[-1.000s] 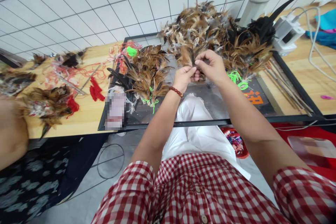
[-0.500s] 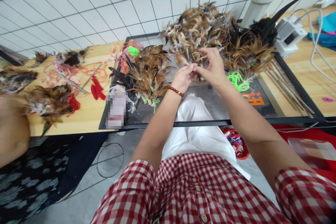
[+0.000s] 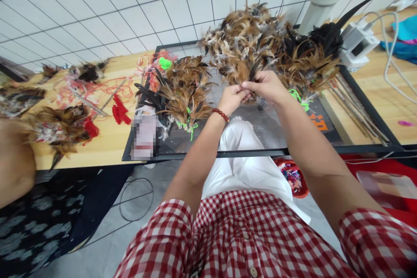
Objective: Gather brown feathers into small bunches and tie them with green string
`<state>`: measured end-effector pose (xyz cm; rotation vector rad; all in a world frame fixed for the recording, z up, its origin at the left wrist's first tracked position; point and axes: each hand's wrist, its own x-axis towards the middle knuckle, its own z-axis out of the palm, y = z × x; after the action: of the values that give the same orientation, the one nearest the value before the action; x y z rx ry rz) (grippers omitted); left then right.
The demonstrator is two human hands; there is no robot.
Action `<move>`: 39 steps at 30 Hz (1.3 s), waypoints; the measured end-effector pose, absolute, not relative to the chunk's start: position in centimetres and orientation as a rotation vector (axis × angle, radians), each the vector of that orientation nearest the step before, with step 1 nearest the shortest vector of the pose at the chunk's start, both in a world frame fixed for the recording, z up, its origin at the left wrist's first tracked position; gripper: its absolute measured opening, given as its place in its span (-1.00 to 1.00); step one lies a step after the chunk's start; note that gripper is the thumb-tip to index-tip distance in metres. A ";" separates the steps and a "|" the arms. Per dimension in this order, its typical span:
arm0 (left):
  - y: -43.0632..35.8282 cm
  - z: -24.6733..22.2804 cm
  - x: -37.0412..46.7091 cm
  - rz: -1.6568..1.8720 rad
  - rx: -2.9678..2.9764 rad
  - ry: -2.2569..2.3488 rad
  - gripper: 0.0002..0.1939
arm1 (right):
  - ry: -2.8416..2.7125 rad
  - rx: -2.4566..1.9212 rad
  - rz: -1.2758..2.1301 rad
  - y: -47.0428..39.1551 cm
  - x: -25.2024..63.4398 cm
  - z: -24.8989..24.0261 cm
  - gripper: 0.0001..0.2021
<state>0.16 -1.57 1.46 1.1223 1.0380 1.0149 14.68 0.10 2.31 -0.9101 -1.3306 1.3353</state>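
My left hand (image 3: 232, 99), with a beaded bracelet (image 3: 220, 114) at its wrist, is closed with thumb and fingertips pinched together. Against it, my right hand (image 3: 269, 89) is also closed, its thumb and fingers meeting the left fingertips. From between them brown and dark feathers (image 3: 241, 71) fan upward; their lower ends are hidden by my fingers. Just behind stands a large heap of brown feathers (image 3: 246, 30). Left of my hands lie feather bunches (image 3: 185, 91) tied with green string (image 3: 186, 127). More green yarn (image 3: 299, 100) lies beside my right wrist.
A black-edged glass panel (image 3: 260, 132) covers part of the wooden table. Thin sticks (image 3: 360, 110) lie at right, near a white bottle (image 3: 321, 6) and a white charger (image 3: 360, 43). At left, another person's arm (image 3: 14, 160) is beside feathers and red yarn (image 3: 121, 109).
My right hand has moved slightly down, and its raised fingers have closed toward the left fingertips. The feathers between my hands now stand more upright.
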 end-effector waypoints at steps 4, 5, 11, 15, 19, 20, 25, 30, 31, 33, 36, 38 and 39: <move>-1.9 1.7 -0.3 0.911 1.064 0.903 -0.84 | -1.349 -0.972 1.286 0.2 14.8 2.4 -0.54; -2.0 1.8 -0.3 0.888 1.037 0.874 -0.83 | -1.344 -0.999 1.265 0.3 14.8 2.2 -0.54; -2.0 2.2 -0.6 0.935 0.898 0.904 -0.82 | -1.361 -1.000 1.179 1.3 14.9 1.2 -0.45; -1.7 2.4 -0.8 1.100 0.712 0.981 -0.85 | -1.379 -0.950 1.074 1.6 15.1 1.5 -0.34; -1.7 2.7 -1.0 1.120 0.621 0.986 -0.82 | -1.459 -0.944 0.922 1.4 15.0 1.6 -0.30; -1.7 2.8 -1.0 1.134 0.610 0.985 -0.81 | -1.475 -0.946 0.870 1.4 15.0 1.5 -0.31; -1.4 2.9 -1.1 1.283 0.578 1.073 -0.85 | -1.514 -0.947 0.708 1.2 14.9 0.7 -0.38; -1.5 2.9 -1.0 1.237 0.629 1.127 -0.85 | -1.589 -0.969 0.616 0.5 14.8 1.1 -0.41; -1.6 2.9 -1.0 1.212 0.649 1.134 -0.85 | -1.609 -0.973 0.593 0.3 14.7 1.3 -0.42; -1.8 3.0 -0.9 1.160 0.689 1.142 -0.83 | -1.661 -0.967 0.533 0.1 14.7 1.5 -0.44; -2.0 3.0 -0.6 1.126 0.741 1.126 -0.79 | -1.750 -0.959 0.432 -0.1 14.8 1.7 -0.47; -2.0 2.9 -0.4 1.118 0.757 1.109 -0.77 | -1.798 -0.972 0.387 -0.2 14.8 1.8 -0.49; -2.0 2.8 -0.3 1.113 0.761 1.103 -0.76 | -1.816 -0.978 0.377 -0.3 14.8 1.8 -0.49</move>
<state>-0.32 -1.97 2.80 0.7612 1.1029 1.1132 14.84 -0.28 1.85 -0.9780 -1.8156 0.3771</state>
